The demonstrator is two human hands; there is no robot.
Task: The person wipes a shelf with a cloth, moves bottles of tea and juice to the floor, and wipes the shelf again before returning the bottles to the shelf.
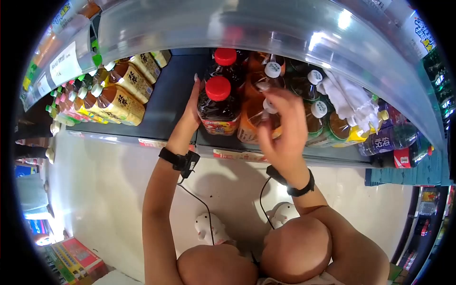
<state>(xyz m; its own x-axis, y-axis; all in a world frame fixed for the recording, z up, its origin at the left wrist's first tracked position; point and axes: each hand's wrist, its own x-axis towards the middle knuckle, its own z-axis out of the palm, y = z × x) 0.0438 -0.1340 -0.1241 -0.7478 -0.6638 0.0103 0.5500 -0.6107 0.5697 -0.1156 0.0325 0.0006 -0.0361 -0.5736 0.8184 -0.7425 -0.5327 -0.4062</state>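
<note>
I crouch in front of a low shop shelf (166, 107). My left hand (192, 111) rests against the left side of a dark drink bottle with a red cap (218, 107) at the shelf's front. A second red-capped bottle (225, 61) stands right behind it. My right hand (282, 128) is raised in front of an orange drink bottle with a white cap (254, 111), fingers curled near its neck; whether it grips the bottle is unclear. Both wrists wear black bands with cables.
Brown tea bottles with yellow labels (116, 97) fill the shelf's left end. White-capped green and brown bottles (327, 118) and white cloth gloves (351, 102) lie at the right. A clear shelf edge (266, 33) hangs overhead. Coloured boxes (73, 256) sit on the pale floor.
</note>
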